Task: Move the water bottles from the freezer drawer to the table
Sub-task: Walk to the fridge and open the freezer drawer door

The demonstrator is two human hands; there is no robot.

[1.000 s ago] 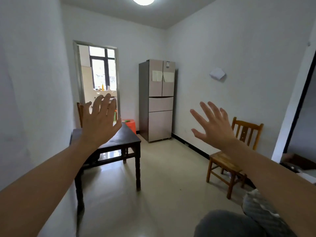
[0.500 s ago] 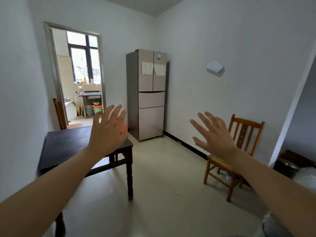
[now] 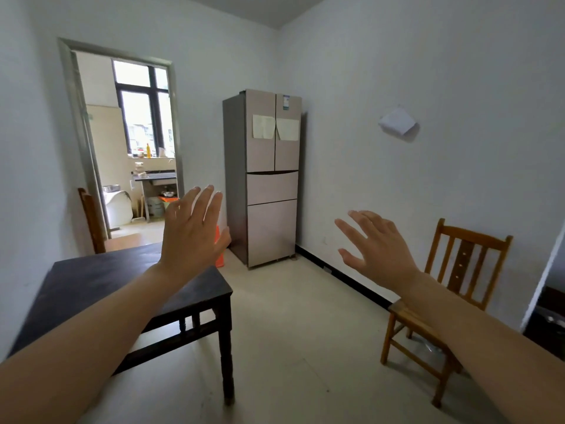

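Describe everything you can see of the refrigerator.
The refrigerator is a tall, pinkish-beige metallic unit standing upright on the floor in the far corner. Two upper doors, each bearing a paper sheet, sit above two drawers, all shut. A small label tops one door.

Table [image 3: 91, 289] left, chair [image 3: 452, 289] right, fridge [image 3: 269, 179] behind, between.

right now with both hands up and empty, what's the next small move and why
Probably step forward toward the fridge. The left hand and right hand are open and hold nothing, the fridge stands across the room out of reach, its lower drawers look shut, and no bottles are in view.
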